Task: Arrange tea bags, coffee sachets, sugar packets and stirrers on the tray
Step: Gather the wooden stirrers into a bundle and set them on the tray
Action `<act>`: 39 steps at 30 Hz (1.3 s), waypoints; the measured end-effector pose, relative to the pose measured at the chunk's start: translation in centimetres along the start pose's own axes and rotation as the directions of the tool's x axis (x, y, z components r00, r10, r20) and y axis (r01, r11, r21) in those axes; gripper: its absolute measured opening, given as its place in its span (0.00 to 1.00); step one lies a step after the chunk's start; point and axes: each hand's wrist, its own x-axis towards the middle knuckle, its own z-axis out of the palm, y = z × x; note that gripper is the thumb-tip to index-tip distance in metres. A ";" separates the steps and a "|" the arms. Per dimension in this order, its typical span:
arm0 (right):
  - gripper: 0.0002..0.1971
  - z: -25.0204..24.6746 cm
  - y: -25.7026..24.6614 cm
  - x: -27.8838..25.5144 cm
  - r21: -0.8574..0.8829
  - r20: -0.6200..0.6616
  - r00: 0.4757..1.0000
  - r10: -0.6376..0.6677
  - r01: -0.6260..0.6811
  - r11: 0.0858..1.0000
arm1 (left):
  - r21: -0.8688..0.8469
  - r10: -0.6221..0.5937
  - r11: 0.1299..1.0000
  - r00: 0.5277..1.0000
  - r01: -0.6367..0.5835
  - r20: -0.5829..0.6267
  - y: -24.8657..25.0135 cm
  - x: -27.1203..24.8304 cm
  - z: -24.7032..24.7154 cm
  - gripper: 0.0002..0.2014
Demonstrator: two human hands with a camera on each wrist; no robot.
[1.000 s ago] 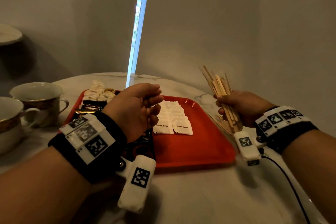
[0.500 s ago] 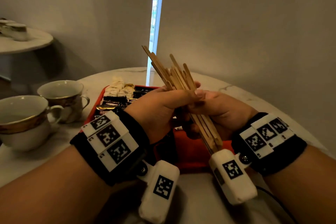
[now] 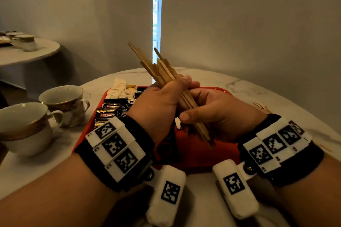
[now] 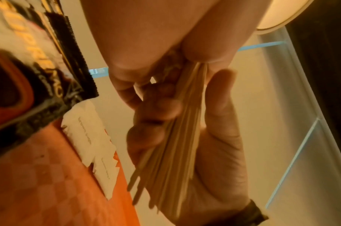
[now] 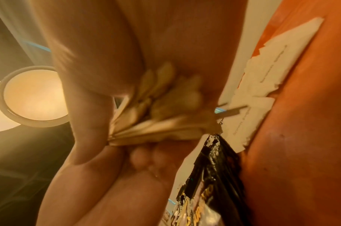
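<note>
Head view: marble table [image 3: 258,86], grey wall [image 3: 258,24].

coffee sachet [image 3: 106,115]: "KOPIKO" | sugar packet [image 4: 86,130]: "brown sugar"

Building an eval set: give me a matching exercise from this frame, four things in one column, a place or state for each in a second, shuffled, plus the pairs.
Column one:
1. wooden stirrers
2. coffee sachets
3. teacups
4. sugar packets

Column two:
A. on the table left of the red tray, empty
B. held as a bundle by the left hand and right hand
C. white, flat on the tray
D. black, on the tray's left part

Pairs: 1-B, 2-D, 3-A, 4-C
</note>
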 end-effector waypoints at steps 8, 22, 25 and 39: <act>0.11 -0.4 -0.4 -1.8 -0.331 -0.140 0.989 -0.054 0.005 0.944 | -0.057 0.065 0.996 0.989 -0.073 -0.133 0.1 0.7 2.4 0.06; 0.13 -5.2 -0.9 -2.8 -0.185 -0.156 0.988 0.001 -0.030 0.982 | 0.031 -0.085 0.996 0.996 0.084 0.006 -0.1 3.8 5.0 0.15; 0.09 -5.9 -0.8 -2.8 -0.205 -0.209 0.978 -0.022 -0.022 0.978 | -0.050 -0.082 0.995 0.996 0.080 -0.041 -0.3 4.1 5.4 0.20; 0.41 -4.8 -1.5 -1.0 0.340 -0.446 0.871 0.208 -0.050 0.939 | -0.344 -0.012 0.938 0.986 -0.048 -0.168 -0.9 4.2 4.7 0.19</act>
